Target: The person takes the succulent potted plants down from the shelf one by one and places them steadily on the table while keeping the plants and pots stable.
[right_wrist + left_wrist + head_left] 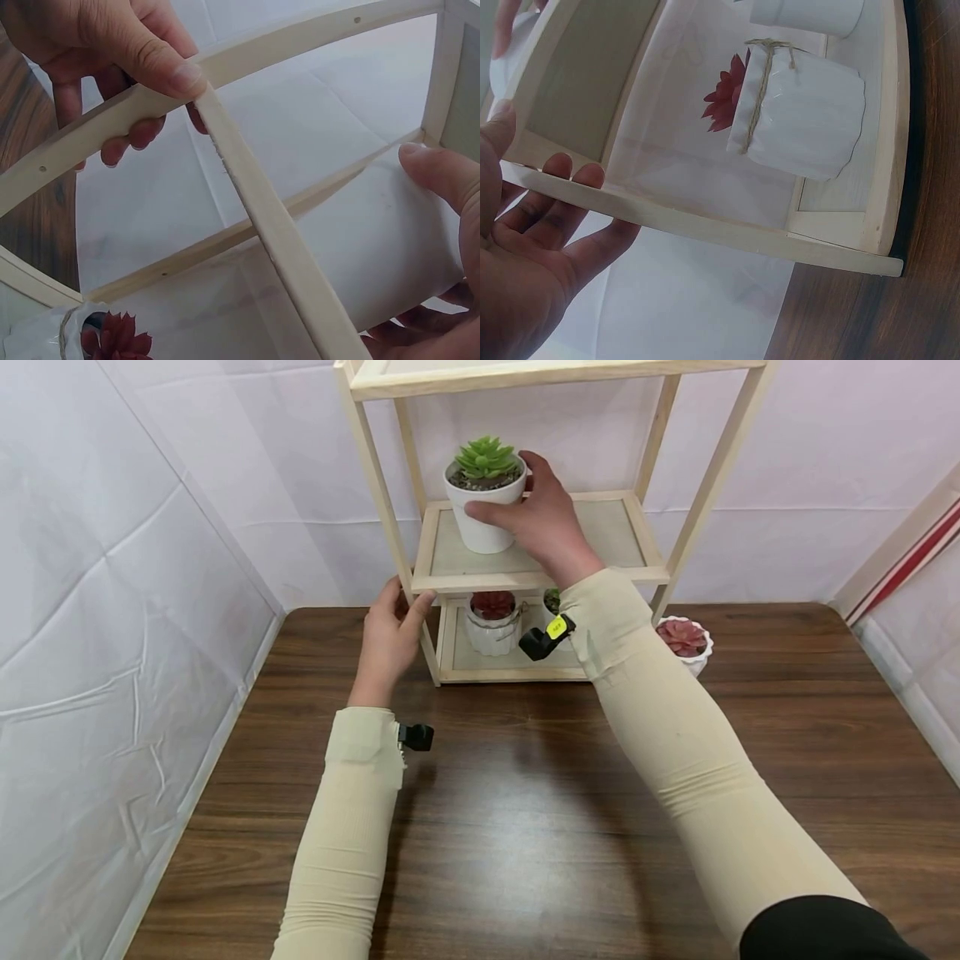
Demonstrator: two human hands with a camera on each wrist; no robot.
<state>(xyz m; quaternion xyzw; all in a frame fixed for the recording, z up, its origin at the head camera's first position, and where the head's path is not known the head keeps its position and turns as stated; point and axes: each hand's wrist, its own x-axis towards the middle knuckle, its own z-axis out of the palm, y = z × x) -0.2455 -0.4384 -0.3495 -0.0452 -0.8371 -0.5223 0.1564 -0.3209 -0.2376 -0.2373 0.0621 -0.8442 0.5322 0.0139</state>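
A white pot with a green succulent [480, 518] is at the middle shelf [611, 531] of a light wooden rack. My right hand [546, 518] grips it from the right, thumb in front and fingers round the far side. In the right wrist view the pot [382, 232] lies between thumb and fingers; whether its base touches the shelf I cannot tell. My left hand [388, 639] holds the rack's front left post [705, 225] at middle-shelf height, its fingers curled round the wood. Below, a white pot with a red succulent [491, 625] stands on the bottom shelf.
Beside that pot, another potted green plant [552, 602] is partly hidden by my right wrist. A scalloped white pot with a pink succulent [684, 642] stands right of the rack on the brown wooden table [480, 827]. The top shelf [555, 378] overhangs the middle one.
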